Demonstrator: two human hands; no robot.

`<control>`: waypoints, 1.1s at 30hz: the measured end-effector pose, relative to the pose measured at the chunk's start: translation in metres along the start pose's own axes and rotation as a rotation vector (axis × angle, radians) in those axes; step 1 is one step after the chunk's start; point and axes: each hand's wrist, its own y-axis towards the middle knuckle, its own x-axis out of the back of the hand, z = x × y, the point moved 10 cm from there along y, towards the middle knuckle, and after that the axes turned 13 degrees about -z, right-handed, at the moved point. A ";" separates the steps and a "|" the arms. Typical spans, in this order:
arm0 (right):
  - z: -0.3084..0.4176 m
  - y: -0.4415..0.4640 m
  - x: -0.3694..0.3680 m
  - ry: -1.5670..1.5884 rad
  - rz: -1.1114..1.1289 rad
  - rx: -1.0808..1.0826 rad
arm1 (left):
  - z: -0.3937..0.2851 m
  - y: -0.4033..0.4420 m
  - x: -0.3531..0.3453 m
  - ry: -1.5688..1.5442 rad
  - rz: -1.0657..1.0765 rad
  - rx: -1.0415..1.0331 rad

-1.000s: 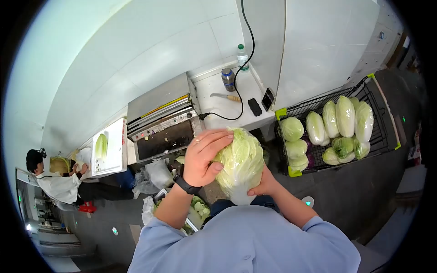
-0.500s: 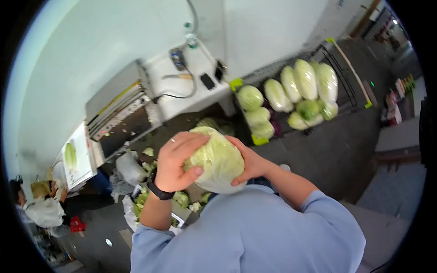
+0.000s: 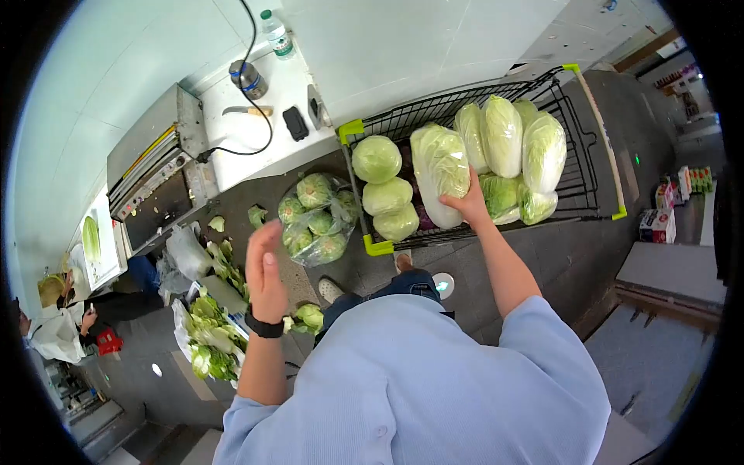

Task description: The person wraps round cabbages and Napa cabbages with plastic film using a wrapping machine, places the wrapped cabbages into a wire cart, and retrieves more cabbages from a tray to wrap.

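Note:
My right hand point(image 3: 470, 203) grips the near right side of a plastic-wrapped napa cabbage point(image 3: 439, 167), its thumb toward the leaves and some fingers hidden. This cabbage lies in the black wire cart point(image 3: 585, 174), among other wrapped napa cabbages point(image 3: 501, 138). Left of it are several pale round cabbages point(image 3: 377, 159). Nothing is in my left hand point(image 3: 266, 275), which is raised with fingers extended. Close to its fingertips in the view is a clear bag of round green cabbages point(image 3: 319, 221), apart from the hand as far as I can tell.
A white counter point(image 3: 232, 167) at upper left bears a knife point(image 3: 246, 111), a tape roll point(image 3: 248, 79) and a bottle point(image 3: 277, 35), beside a wrapping machine point(image 3: 159, 147). Leaf trimmings point(image 3: 211, 333) lie left of my legs. Another person point(image 3: 58, 333) works at far left.
Both hands held a wrapped cabbage before my torso. Now my left hand is off it, and my right hand has moved right to a napa cabbage in the cart. The bag of round cabbages is uncovered.

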 end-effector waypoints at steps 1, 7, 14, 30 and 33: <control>-0.031 0.012 0.014 -0.016 -0.046 -0.041 | 0.016 -0.011 -0.018 -0.018 0.013 0.101; -0.108 0.042 0.019 -0.110 -0.074 -0.196 | 0.031 -0.041 -0.108 0.129 0.116 0.222; -0.130 0.093 -0.035 -0.469 -0.076 -0.184 | 0.026 -0.058 -0.145 0.288 0.184 0.300; -0.143 0.122 -0.085 -0.718 -0.053 -0.100 | 0.066 -0.093 -0.156 0.375 0.222 0.482; -0.151 0.123 -0.090 -0.729 0.016 -0.082 | 0.065 -0.092 -0.162 0.392 0.283 0.467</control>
